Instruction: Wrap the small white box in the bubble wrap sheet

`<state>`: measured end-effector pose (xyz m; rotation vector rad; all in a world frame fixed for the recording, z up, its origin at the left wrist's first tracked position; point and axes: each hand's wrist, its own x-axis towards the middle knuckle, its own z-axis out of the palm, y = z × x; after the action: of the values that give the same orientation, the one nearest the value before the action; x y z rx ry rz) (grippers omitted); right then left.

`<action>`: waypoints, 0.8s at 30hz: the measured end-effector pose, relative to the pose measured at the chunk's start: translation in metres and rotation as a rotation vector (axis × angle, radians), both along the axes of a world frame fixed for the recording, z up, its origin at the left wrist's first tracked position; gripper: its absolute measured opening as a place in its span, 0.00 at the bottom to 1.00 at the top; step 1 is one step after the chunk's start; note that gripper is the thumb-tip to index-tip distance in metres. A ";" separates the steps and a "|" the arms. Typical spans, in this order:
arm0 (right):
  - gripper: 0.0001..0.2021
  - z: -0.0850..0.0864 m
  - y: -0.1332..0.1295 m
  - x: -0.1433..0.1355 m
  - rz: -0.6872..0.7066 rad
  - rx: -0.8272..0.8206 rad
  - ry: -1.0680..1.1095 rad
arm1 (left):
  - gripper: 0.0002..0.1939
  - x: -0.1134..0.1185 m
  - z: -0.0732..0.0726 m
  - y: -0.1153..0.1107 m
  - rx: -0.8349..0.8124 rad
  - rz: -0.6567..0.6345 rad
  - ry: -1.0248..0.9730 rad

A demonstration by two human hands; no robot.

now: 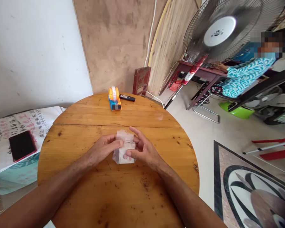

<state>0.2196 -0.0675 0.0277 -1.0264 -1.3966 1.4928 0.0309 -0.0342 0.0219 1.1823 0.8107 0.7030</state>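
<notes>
Both hands are on the goods in my feed: a small white packet (127, 156) in thin clear wrap, right at the near-middle of the round wooden table (90, 196). The left hand (104, 148) pinches its upper left, thumb laid over the film. The right hand (144, 150) has it loosely by the right side, thumb on the printed face and index finger sticking up free. Can't tell from up here how hard either one squeezes, or whether the packet's underside touches the wood.

My guess on handling: next to no weight, fairly firm block inside, wrap crinkly and a bit slippery. I'd take hold by the sides of the blocky lower part, since the loose upper flap (124, 136) looks floppy and would probably just slide or stretch.

Pose-wise, both forearms reach in from the bottom corners and meet in a V, palms facing inward, wrists low over the tabletop.

Farther out, toward the far edge, there's a blue and orange tape dispenser (115, 103) with a slim black object (127, 98) just beside it. Off left, a phone (23, 145) lies on printed white sacking (46, 115).
</notes>
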 end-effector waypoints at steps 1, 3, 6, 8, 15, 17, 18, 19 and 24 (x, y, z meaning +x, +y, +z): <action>0.50 -0.001 0.001 -0.001 0.014 -0.026 0.021 | 0.19 0.001 -0.001 0.000 -0.045 -0.028 -0.061; 0.49 -0.004 0.001 -0.002 0.013 -0.012 -0.007 | 0.20 0.003 -0.004 -0.001 -0.176 -0.085 -0.184; 0.44 -0.005 -0.002 -0.002 -0.098 0.205 -0.245 | 0.18 0.007 -0.008 -0.001 -0.301 -0.061 -0.297; 0.41 -0.003 -0.005 0.002 -0.195 0.366 -0.434 | 0.17 0.007 -0.009 0.001 -0.323 0.005 -0.323; 0.29 0.007 -0.007 0.017 -0.076 0.681 -0.709 | 0.19 0.007 -0.007 0.001 -0.330 0.049 -0.361; 0.30 0.004 -0.003 0.017 -0.021 0.688 -0.724 | 0.18 0.006 -0.007 0.001 -0.327 0.037 -0.361; 0.30 0.002 -0.001 0.017 -0.003 0.679 -0.721 | 0.17 0.005 -0.007 0.001 -0.328 0.031 -0.358; 0.29 -0.001 0.001 0.016 0.008 0.664 -0.711 | 0.17 0.005 -0.007 0.001 -0.331 0.026 -0.356; 0.26 -0.011 0.004 0.010 0.011 0.557 -0.620 | 0.16 0.005 -0.003 0.002 -0.367 0.030 -0.378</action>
<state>0.2296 -0.0635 0.0170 -1.1505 -2.0921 0.7159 0.0356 -0.0321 0.0185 0.6805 0.6053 0.7369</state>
